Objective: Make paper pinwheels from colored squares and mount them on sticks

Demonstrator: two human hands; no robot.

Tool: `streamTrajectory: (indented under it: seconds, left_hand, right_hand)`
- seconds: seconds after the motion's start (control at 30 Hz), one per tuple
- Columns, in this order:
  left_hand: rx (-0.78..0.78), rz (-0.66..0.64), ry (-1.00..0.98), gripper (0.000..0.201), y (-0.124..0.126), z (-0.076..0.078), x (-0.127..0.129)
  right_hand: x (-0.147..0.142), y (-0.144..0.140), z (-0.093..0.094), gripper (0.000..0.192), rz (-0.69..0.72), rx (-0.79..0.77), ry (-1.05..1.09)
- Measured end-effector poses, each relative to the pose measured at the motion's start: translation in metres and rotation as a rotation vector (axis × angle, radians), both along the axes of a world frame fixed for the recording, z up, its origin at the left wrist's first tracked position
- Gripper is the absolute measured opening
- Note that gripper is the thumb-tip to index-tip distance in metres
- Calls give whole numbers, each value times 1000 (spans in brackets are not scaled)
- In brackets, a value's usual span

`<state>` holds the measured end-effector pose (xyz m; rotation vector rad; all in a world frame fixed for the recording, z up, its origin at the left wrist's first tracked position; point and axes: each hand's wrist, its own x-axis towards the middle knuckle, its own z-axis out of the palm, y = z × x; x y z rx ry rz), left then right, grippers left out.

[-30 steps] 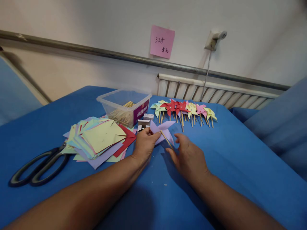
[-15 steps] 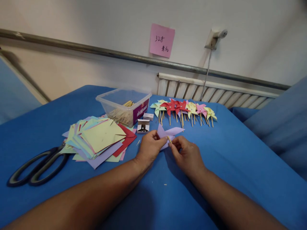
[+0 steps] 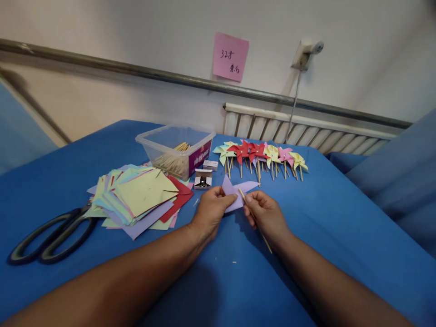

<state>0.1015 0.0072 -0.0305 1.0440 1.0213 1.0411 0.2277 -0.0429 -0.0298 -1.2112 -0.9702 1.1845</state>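
A purple paper pinwheel (image 3: pixel 235 203) is pinched at its left side by my left hand (image 3: pixel 211 208), thumb on top. My right hand (image 3: pixel 267 214) grips a thin wooden stick (image 3: pixel 266 241) between thumb and fingers. The stick's upper end lies over the middle of the pinwheel, and its lower end sticks out below my right hand. Whether stick and paper are joined cannot be seen. Just beyond my left hand stands a small opened box (image 3: pixel 203 184) with dark, shiny small pieces inside.
Left lie a pile of coloured paper squares (image 3: pixel 146 193) and large scissors (image 3: pixel 51 238). Behind are a clear plastic tub (image 3: pixel 163 144) of sticks and a second small box (image 3: pixel 210 165). Finished pinwheels (image 3: pixel 258 153) line the back of the blue-covered table (image 3: pixel 340 236).
The stick has swung so that its long lower part now shows below my right hand. My right fingers have shifted along it. The pinwheel has moved slightly left.
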Motion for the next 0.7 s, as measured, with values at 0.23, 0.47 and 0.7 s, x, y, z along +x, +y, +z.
streamTrajectory:
  seconds: [0.23, 0.47, 0.7]
  left_hand:
    - [31, 3, 46, 21, 2, -1, -1]
    - [39, -6, 59, 23, 1, -2, -1]
    - [26, -5, 45, 26, 2, -1, 0]
  right_hand:
    - [1, 0, -2, 29, 46, -10, 119]
    - [0, -1, -2, 30, 42, -32, 92]
    - [0, -1, -1, 32, 41, -47, 71]
